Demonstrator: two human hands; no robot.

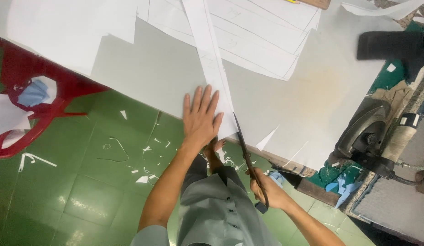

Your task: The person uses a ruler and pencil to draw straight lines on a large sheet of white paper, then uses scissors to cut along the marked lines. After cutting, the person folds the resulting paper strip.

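Left hand [200,119] flat, fingers spread, pinning long paper strip [213,64] at worktop [166,77] edge. Right hand [268,191] grips scissors [244,152], blades entering strip's near end. Cut barely begun; offcuts litter floor [84,182].

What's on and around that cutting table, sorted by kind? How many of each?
Hands: 2, left hand flat on the paper strip, right hand holding the scissors
Scissors: 1
Long paper strips: 1
Irons: 1
Red plastic chairs: 1
Total: 6, leaving out the overlapping paper sheets and floor scraps, too many to count.
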